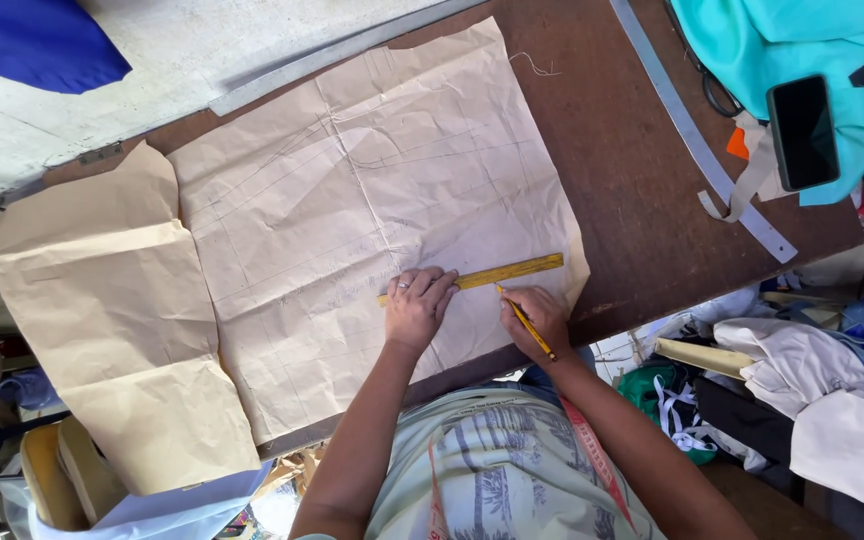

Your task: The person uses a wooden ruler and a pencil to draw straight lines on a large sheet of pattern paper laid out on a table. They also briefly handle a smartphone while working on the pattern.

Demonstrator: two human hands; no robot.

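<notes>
A creased sheet of brown pattern paper [372,190] lies spread on a dark wooden table [632,170]. My left hand [417,305] presses flat on the left end of a yellow wooden ruler [512,271] that lies on the paper near the table's front edge. My right hand [540,318] grips a yellow pencil [525,320], its tip touching the paper just below the ruler's edge. Faint pencil lines cross the paper.
A second brown sheet [102,320] hangs off the table's left side. A long metal curve ruler [697,140] lies at the right, beside turquoise cloth [792,40] with a black phone [803,132] on it. Piled cloth [812,390] sits below right.
</notes>
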